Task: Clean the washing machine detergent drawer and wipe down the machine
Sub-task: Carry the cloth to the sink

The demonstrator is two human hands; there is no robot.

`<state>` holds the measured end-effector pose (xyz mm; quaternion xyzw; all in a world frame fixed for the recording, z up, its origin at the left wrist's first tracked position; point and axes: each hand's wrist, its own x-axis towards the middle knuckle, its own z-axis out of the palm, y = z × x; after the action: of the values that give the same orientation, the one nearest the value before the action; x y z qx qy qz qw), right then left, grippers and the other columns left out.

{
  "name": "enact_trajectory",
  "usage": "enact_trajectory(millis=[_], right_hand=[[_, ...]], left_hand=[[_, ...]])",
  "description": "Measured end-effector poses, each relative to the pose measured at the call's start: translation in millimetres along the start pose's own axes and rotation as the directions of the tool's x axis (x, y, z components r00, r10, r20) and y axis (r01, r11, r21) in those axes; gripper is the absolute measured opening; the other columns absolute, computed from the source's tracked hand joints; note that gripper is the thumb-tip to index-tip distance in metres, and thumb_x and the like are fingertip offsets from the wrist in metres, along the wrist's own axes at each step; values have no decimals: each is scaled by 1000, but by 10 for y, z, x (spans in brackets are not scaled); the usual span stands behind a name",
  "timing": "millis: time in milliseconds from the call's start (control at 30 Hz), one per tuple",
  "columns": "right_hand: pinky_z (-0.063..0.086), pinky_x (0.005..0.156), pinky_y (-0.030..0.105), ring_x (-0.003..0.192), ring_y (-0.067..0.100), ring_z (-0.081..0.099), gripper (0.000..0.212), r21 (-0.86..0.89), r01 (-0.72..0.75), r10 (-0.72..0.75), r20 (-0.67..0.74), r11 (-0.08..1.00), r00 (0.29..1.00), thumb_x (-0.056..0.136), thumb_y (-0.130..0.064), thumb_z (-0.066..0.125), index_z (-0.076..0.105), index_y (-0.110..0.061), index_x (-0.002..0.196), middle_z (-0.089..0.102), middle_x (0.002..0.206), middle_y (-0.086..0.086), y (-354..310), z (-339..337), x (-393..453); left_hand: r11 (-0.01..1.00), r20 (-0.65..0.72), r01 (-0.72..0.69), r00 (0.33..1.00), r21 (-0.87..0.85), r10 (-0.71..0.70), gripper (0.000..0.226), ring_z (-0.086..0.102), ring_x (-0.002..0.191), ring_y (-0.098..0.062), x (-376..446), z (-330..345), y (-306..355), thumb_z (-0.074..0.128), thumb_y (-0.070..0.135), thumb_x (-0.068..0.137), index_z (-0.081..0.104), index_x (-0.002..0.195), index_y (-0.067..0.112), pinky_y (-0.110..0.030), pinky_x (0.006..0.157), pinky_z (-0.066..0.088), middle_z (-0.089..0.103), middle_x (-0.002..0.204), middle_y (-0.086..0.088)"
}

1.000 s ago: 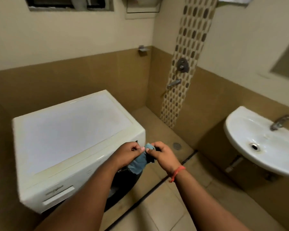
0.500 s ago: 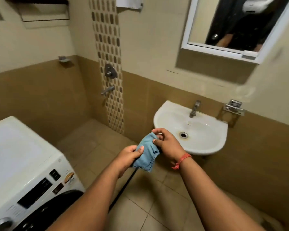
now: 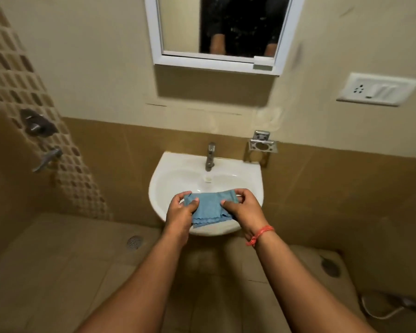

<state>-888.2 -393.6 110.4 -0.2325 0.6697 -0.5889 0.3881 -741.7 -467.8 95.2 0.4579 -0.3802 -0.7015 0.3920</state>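
Observation:
A small blue cloth point(image 3: 208, 209) is stretched between both my hands over the front of a white wall-mounted sink point(image 3: 173, 179). My left hand point(image 3: 181, 211) pinches the cloth's left edge between thumb and fingers. My right hand point(image 3: 241, 207), with an orange thread on the wrist, pinches the right edge. The cloth hangs folded, its scalloped hem at the bottom. The washing machine and its detergent drawer are out of view.
A metal tap point(image 3: 210, 156) stands at the back of the sink. A mirror point(image 3: 222, 32) hangs above it, a soap holder point(image 3: 262, 145) to the right, a switch plate point(image 3: 377, 88) further right. Shower fittings point(image 3: 37, 126) are on the left wall. Floor drains point(image 3: 134, 242) sit in the tiled floor.
My view has swung right, from the washing machine to the sink. Both hands carried the cloth over the basin and moved apart, spreading it out.

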Motion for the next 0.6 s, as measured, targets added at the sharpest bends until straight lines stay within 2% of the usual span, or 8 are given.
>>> enact_trajectory(millis=[67, 167, 300, 367, 433, 533, 600], right_hand=[[59, 74, 38, 81, 24, 69, 43, 5, -10, 10, -74, 1000, 997, 79, 5, 70, 53, -12, 114, 66, 92, 9, -84, -90, 205], [58, 69, 34, 75, 19, 68, 46, 32, -1, 6, -149, 999, 989, 81, 10, 65, 51, -15, 118, 64, 86, 7, -164, -194, 495], [57, 85, 45, 88, 26, 68, 50, 24, -10, 15, -241, 1000, 970, 85, 9, 58, 48, -17, 127, 65, 100, 11, -198, -321, 863], [55, 89, 49, 94, 29, 68, 50, 30, -26, 33, -276, 999, 961, 86, 8, 54, 47, -19, 128, 65, 107, 13, -223, -400, 1033], [58, 83, 45, 89, 24, 69, 49, 47, -26, 38, -284, 999, 958, 87, 8, 52, 47, -23, 124, 67, 103, 9, -257, -493, 1189], [55, 59, 27, 73, 12, 68, 37, 49, -12, 27, -315, 999, 949, 87, 7, 53, 49, -23, 108, 67, 89, -2, -319, -650, 1425], [50, 59, 25, 75, 14, 61, 27, 2, 0, 1, -357, 1000, 934, 88, 1, 56, 51, -19, 104, 60, 86, -2, -359, -749, 1576]], left_hand=[[999, 71, 6, 997, 32, -8, 29, 71, 84, -21, 262, 194, 25, 65, 1, 90, 57, 108, 22, -29, 63, 59, 67, 104, -11], [998, 184, -19, 983, 52, 9, 39, 69, 91, -24, 598, 450, 104, 62, -6, 88, 56, 109, 26, -29, 67, 58, 65, 110, -11], [996, 246, 19, 968, 92, -41, 56, 66, 94, -26, 1006, 775, 156, 62, -9, 85, 54, 124, 30, -25, 54, 55, 63, 110, -3], [993, 253, 33, 966, 111, -60, 59, 64, 96, -26, 1179, 941, 133, 61, -8, 84, 54, 124, 35, -23, 50, 52, 61, 109, 2], [993, 257, 25, 965, 112, -54, 60, 62, 96, -21, 1313, 1101, 133, 60, -10, 83, 54, 122, 36, -22, 53, 53, 60, 106, 9], [994, 231, 19, 972, 110, -44, 62, 63, 98, -19, 1515, 1338, 86, 58, -15, 80, 56, 119, 34, -26, 64, 56, 61, 109, 9], [990, 223, -9, 975, 143, -23, 58, 62, 104, -19, 1612, 1467, 78, 57, -15, 81, 60, 113, 33, -31, 75, 59, 62, 115, 7]])
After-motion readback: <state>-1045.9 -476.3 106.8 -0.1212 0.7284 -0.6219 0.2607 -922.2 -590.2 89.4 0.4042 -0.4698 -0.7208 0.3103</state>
